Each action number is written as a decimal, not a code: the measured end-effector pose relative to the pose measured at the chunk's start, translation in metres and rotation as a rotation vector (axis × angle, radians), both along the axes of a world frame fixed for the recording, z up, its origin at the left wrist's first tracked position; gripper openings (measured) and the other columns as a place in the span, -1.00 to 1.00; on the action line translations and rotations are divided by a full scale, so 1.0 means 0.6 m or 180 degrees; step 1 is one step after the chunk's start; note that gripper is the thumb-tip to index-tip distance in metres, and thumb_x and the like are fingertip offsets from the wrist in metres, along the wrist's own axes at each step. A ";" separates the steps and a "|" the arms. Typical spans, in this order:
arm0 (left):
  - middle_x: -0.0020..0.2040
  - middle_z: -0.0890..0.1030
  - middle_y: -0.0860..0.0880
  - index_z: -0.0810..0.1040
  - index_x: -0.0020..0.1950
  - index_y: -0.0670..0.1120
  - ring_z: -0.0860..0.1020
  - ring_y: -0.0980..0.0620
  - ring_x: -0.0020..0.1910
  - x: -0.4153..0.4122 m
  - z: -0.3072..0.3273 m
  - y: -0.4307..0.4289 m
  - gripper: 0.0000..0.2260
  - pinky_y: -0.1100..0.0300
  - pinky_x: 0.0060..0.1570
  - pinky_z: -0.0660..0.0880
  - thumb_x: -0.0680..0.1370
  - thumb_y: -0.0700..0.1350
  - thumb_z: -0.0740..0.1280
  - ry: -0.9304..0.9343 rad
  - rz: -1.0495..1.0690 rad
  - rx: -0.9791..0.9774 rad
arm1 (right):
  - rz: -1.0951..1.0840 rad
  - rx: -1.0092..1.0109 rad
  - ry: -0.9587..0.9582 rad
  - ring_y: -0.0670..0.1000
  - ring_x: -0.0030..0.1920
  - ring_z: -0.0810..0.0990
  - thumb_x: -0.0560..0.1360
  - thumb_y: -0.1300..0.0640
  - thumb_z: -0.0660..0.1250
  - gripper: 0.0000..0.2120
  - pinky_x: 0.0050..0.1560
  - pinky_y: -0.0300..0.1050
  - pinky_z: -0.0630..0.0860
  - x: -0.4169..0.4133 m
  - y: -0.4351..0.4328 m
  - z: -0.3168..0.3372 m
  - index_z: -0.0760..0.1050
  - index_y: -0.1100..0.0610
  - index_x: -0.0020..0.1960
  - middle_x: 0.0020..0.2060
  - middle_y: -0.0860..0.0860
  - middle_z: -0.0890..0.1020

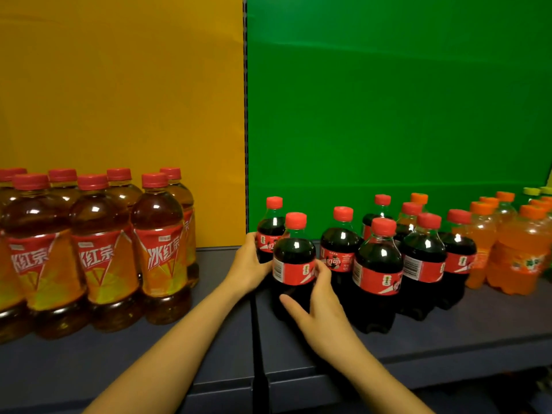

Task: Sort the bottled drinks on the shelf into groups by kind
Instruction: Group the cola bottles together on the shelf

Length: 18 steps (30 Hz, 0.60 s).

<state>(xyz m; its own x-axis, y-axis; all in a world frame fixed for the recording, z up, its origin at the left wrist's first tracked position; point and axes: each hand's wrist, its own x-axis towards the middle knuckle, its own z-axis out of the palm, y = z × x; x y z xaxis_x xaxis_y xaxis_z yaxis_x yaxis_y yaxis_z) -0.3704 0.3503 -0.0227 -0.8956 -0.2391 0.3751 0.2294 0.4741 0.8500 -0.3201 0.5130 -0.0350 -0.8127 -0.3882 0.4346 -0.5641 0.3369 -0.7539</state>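
Observation:
Two small cola bottles with red caps stand at the left end of the cola group. My left hand (249, 264) wraps the rear cola bottle (270, 227) from its left side. My right hand (324, 306) grips the front cola bottle (294, 264), thumb across its lower body and fingers behind its label. Both bottles are upright on the dark shelf (478, 327). Several more cola bottles (378, 264) cluster just to the right. Iced tea bottles (161, 249) with red caps stand grouped at the left. Orange soda bottles (519, 255) stand at the right.
A yellow back panel (119, 85) is behind the tea and a green back panel (388, 100) behind the colas and sodas. A dark seam (257, 354) splits the shelf into two sections. Yellow-green caps (531, 191) peek out at the far right.

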 end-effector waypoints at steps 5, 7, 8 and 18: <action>0.18 0.48 -0.08 0.24 0.33 -0.18 0.45 0.01 0.19 -0.003 -0.002 -0.027 -0.43 0.15 0.18 0.38 0.41 -0.25 0.43 0.0089 0.0147 0.0110 | -0.0006 -0.0081 -0.0293 -0.07 0.33 0.31 0.48 0.16 0.35 -0.33 0.24 -0.34 0.20 -0.036 -0.041 0.005 0.02 0.18 0.43 0.35 0.04 0.28; 0.20 0.48 -0.11 0.27 0.28 -0.16 0.46 -0.06 0.23 -0.008 -0.004 -0.035 -0.45 0.08 0.23 0.40 0.39 -0.27 0.45 0.0110 0.0179 0.0233 | -0.0118 -0.0172 -0.0392 0.00 0.35 0.33 0.48 0.19 0.34 -0.34 0.25 -0.29 0.24 -0.054 -0.056 0.005 0.02 0.21 0.41 0.35 0.09 0.31; 0.20 0.48 -0.11 0.28 0.24 -0.13 0.46 -0.07 0.23 -0.009 -0.005 -0.037 -0.47 0.04 0.24 0.40 0.38 -0.27 0.46 0.0112 0.0182 0.0284 | -0.0211 -0.0218 -0.0423 0.03 0.35 0.33 0.48 0.20 0.34 -0.34 0.27 -0.25 0.25 -0.063 -0.062 0.004 0.01 0.22 0.41 0.35 0.11 0.32; 0.26 0.48 -0.13 0.32 0.31 -0.12 0.45 -0.07 0.26 -0.013 -0.014 -0.041 -0.40 -0.06 0.27 0.41 0.35 -0.14 0.51 0.0199 0.0385 0.0073 | -0.1112 -0.0424 -0.0536 0.16 0.41 0.28 0.49 0.21 0.33 -0.30 0.39 0.04 0.27 -0.128 -0.093 0.006 -0.02 0.25 0.46 0.42 0.19 0.27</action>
